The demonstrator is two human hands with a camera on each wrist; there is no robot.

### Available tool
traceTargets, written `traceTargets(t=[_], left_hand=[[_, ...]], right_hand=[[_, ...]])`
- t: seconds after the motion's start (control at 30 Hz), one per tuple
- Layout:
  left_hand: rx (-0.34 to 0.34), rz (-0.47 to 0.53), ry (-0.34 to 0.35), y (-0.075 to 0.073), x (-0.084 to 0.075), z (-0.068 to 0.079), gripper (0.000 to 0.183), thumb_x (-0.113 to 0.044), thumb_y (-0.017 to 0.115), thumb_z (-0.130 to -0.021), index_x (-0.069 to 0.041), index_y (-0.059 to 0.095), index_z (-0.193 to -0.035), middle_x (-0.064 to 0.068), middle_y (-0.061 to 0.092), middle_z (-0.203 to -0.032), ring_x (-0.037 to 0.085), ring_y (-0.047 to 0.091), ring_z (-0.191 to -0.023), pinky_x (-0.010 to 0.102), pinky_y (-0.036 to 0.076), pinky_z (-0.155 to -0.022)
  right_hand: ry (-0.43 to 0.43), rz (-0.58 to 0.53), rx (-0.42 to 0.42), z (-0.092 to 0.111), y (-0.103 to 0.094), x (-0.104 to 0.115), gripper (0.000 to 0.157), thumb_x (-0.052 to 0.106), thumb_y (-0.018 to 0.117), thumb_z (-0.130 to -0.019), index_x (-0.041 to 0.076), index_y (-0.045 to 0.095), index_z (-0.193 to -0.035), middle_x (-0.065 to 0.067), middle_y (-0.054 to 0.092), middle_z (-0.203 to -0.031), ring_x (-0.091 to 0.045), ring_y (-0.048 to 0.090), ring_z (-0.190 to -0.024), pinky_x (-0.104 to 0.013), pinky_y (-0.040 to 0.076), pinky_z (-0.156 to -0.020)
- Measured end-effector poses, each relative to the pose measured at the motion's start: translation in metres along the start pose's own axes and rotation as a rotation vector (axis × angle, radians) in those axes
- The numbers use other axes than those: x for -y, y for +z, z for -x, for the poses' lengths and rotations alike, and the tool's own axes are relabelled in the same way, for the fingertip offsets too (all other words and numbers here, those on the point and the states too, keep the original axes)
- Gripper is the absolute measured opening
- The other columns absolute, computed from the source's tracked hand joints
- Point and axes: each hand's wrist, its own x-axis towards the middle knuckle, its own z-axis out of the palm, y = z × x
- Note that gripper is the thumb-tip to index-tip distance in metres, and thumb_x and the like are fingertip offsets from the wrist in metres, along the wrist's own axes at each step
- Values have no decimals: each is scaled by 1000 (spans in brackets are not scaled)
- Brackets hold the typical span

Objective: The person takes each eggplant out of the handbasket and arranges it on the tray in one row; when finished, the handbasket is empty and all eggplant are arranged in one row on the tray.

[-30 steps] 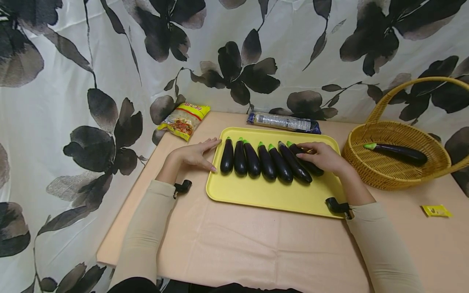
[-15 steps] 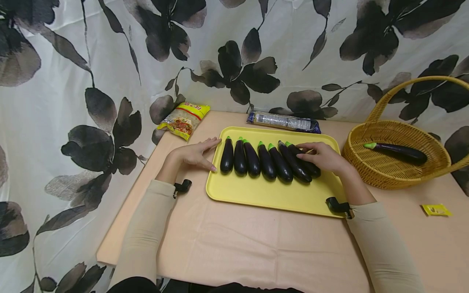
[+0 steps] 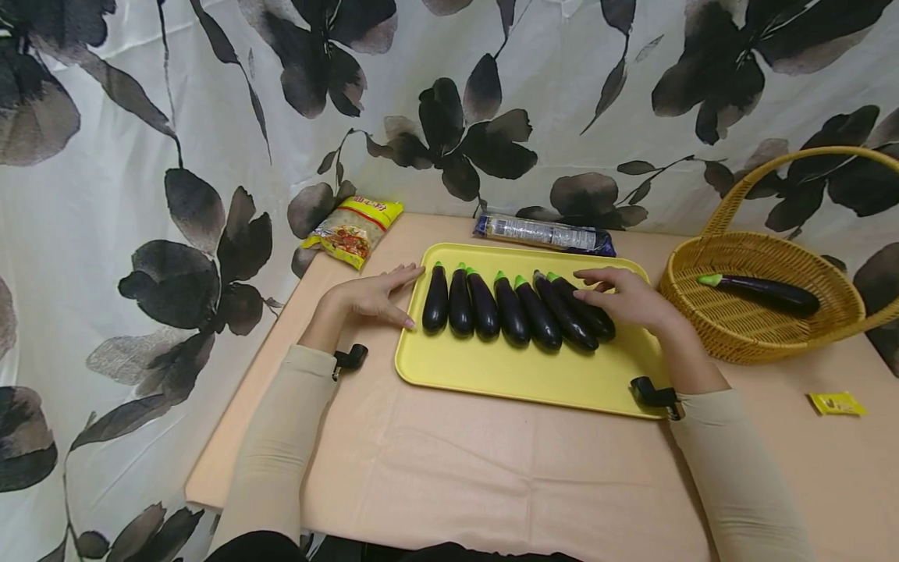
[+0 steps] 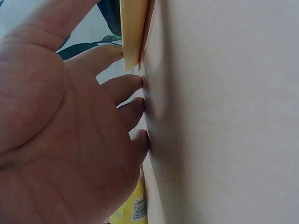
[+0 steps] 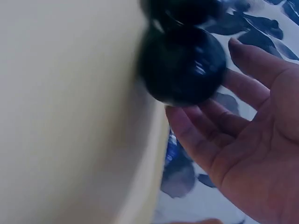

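Observation:
Several dark purple eggplants with green stem ends lie side by side on a yellow tray [image 3: 485,376] in the head view. My left hand [image 3: 367,300] touches the tray's left edge with its fingers extended, and the left wrist view shows a fingertip at the tray's side [image 4: 132,35]. Beside the rightmost eggplant [image 3: 592,314] is my right hand [image 3: 623,298], fingers loosely bent and gripping nothing. In the right wrist view, the rounded end of that eggplant [image 5: 183,67] sits in front of the spread fingers; whether a fingertip touches it I cannot tell.
A wicker basket [image 3: 744,351] with a tall handle stands right of the tray, holding one eggplant [image 3: 765,295]. Behind the tray lies a long blue package [image 3: 544,234]. A yellow food bag [image 3: 356,230] is at back left, a small yellow sachet [image 3: 837,403] at right.
The rightmost eggplant has shifted slightly left, against its neighbour. My right hand has since drawn back a little to the right, off it. The left hand stays put.

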Motion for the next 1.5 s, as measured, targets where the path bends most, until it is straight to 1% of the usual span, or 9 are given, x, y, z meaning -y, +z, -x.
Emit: traceTargets(t=[0.2,0.33,0.47,0.7,0.87,0.93,1.17,1.3,1.5], left_hand=[[2,2,4,0,-1,0,126,-51,92,-75,-26,11,-169,0,-3,-177,24,-11,-163,53,-4,-132],[2,8,0,0,-2,1,126,-50,92,-75,-26,11,-169,-1,-3,-177,24,-11,-163,53,-4,-132],[4,16,-4,1,-1,1,126,-49,92,-75,-27,11,-169,-1,-4,-177,23,-11,-163,53,-4,-132],[4,21,1,2,0,0,127,-51,92,-74,-27,11,-169,-2,-3,-177,23,-11,-163,52,-4,-132],[7,17,-4,2,1,0,127,-52,92,-74,-27,11,-169,-1,-3,-177,23,-12,-163,53,-4,-132],[8,14,-5,2,1,0,127,-52,92,-74,-26,11,-169,-1,-3,-177,24,-12,-163,53,-4,-132],[7,0,-3,2,0,0,127,-51,92,-75,-25,10,-169,-1,-3,-177,25,-11,-163,54,-4,-132],[11,1,-14,1,-1,0,127,-50,92,-76,-25,10,-169,0,-4,-177,26,-12,-163,55,-4,-131],[7,-5,-22,1,-2,1,127,-52,91,-75,-26,10,-169,-1,-4,-177,25,-12,-163,54,-4,-132]], right_hand=[[-5,-16,-125,18,-29,6,56,36,63,-105,9,53,-153,-22,51,-154,-43,54,-131,-65,48,-105],[0,12,-221,32,-47,9,57,37,61,-106,11,51,-155,-23,49,-155,-47,51,-133,-68,46,-104],[39,54,-296,44,-59,4,57,40,59,-106,12,50,-155,-25,49,-150,-50,50,-131,-73,45,-102],[118,83,-351,52,-72,-17,58,39,57,-107,15,45,-159,-26,48,-147,-52,49,-129,-74,45,-99],[150,89,-349,53,-77,-38,60,41,57,-107,16,44,-160,-26,50,-146,-50,52,-126,-65,51,-93],[158,89,-334,54,-80,-46,61,41,57,-107,16,43,-160,-27,51,-146,-50,51,-127,-65,51,-94],[247,136,-250,58,-97,-81,64,41,57,-107,5,43,-158,-36,41,-153,-59,38,-134,-79,37,-103],[288,164,-224,61,-106,-99,63,39,58,-107,1,45,-155,-38,39,-153,-60,35,-136,-80,31,-106],[324,188,-202,65,-109,-116,52,22,58,-107,-7,47,-149,-42,43,-144,-60,38,-128,-78,32,-105]])
